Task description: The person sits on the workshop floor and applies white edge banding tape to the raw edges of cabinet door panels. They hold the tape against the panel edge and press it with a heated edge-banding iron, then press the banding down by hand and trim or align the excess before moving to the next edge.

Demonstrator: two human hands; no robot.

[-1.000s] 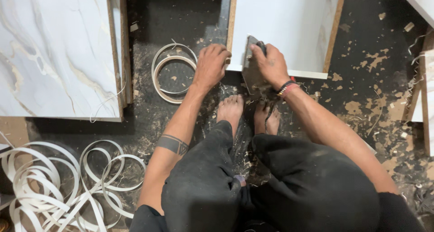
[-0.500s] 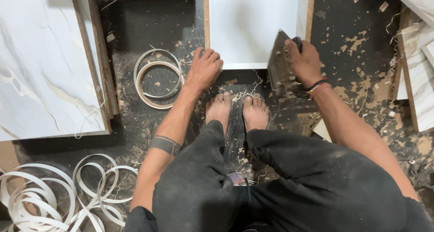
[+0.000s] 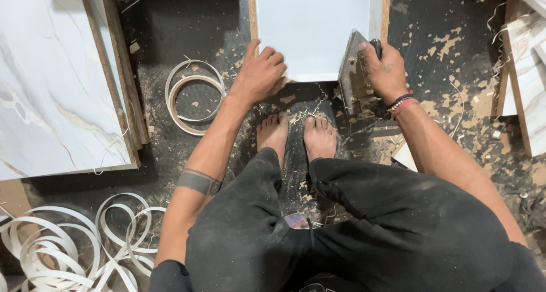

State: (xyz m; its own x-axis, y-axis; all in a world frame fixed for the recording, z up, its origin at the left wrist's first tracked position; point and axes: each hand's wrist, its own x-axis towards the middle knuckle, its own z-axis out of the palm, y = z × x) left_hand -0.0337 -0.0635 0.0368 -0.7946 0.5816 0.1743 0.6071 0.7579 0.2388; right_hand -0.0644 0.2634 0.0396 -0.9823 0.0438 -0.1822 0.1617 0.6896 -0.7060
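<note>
I squat barefoot over a white laminated board (image 3: 318, 24) lying on the dark floor. My left hand (image 3: 263, 73) presses on the board's near left corner, fingers curled on its surface. My right hand (image 3: 385, 70) grips the handle of a metal edge-trimming tool (image 3: 355, 75) set against the board's near right corner, by its brown edge. Curly shavings lie between my feet below the board's front edge.
A marble-pattern panel (image 3: 51, 75) lies at the left. A coil of white edge banding (image 3: 193, 95) sits beside my left arm, and loose white strips (image 3: 68, 246) pile at the bottom left. More boards (image 3: 526, 70) stand at the right amid wood chips.
My right hand and the tool have slid right along the board's near edge to its right corner. My left hand stays on the left corner. The view has shifted slightly.
</note>
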